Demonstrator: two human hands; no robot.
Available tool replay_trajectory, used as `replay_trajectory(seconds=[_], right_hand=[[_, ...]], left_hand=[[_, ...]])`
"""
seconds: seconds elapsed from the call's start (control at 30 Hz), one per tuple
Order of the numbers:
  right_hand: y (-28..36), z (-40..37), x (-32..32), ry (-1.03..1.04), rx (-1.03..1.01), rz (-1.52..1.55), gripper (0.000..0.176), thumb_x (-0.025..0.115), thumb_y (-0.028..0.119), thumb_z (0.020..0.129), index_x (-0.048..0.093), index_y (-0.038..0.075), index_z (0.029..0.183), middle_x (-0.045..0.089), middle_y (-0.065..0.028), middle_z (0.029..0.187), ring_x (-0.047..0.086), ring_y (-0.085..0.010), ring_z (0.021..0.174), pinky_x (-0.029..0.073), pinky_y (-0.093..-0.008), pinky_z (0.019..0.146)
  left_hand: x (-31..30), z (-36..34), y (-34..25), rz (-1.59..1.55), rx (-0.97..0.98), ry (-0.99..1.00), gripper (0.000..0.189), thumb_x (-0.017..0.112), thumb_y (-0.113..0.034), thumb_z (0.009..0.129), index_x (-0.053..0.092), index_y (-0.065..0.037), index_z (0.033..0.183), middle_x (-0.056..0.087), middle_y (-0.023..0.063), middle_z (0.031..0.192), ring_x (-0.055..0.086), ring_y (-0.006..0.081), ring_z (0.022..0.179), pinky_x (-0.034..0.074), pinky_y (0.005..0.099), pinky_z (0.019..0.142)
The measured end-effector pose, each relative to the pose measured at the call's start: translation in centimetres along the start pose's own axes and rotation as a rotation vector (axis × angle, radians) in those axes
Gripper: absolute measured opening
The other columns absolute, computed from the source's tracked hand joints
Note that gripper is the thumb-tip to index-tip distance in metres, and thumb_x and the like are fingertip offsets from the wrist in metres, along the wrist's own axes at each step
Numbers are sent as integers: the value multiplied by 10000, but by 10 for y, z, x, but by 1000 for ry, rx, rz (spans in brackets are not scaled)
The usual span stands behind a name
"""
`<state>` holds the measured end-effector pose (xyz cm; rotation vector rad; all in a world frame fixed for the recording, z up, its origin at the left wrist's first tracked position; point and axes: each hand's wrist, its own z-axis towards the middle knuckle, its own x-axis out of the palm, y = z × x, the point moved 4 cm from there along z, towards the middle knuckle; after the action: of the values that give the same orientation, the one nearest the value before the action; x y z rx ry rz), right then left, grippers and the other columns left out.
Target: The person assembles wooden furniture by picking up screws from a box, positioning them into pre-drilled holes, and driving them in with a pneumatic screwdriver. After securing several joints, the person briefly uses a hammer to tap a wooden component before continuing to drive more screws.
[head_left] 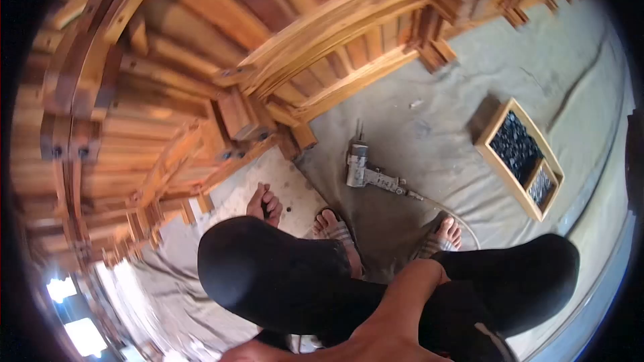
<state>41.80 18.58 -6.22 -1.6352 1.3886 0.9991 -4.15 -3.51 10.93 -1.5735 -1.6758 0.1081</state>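
My left hand (pixel 267 202) is beyond my left knee, low over the pale floor patch, with its fingers curled closed. Something small and dark shows at the fingers, too little of it to name. Beside it on the floor lies a small black round piece (pixel 289 209). My right hand (pixel 437 271) rests at my right thigh, its fingers hidden from view. In front of my feet a worn metal air drill (pixel 365 171) lies on the cloth, its bit pointing away from me and a thin hose (pixel 463 220) running from its handle.
A wooden tray (pixel 534 209) on the right holds many black pieces (pixel 515 146) and, in a smaller compartment, silvery bits (pixel 541 186). Large slatted wooden furniture (pixel 335 23) stands along the far and left sides. Wrinkled grey cloth (pixel 537 60) covers the floor.
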Motion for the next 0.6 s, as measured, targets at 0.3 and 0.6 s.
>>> replay_trajectory(seconds=[0.3,0.6], right_hand=[[-22,20,23,-176,-212,-51,243,501,287,876,505,69,983,507,-126,904,521,-280,845,433,-398,725],[18,3,12,-820,-380,-48,100,489,163,889,533,97,828,551,-77,765,553,-258,687,433,-372,568]], left_hand=[[26,-11,10,74,42,-144,244,567,-366,942,514,-127,954,385,-63,610,360,77,478,260,236,410],[-8,0,-2,39,42,-36,151,551,-288,962,530,-146,915,324,-77,570,300,52,441,232,223,352]])
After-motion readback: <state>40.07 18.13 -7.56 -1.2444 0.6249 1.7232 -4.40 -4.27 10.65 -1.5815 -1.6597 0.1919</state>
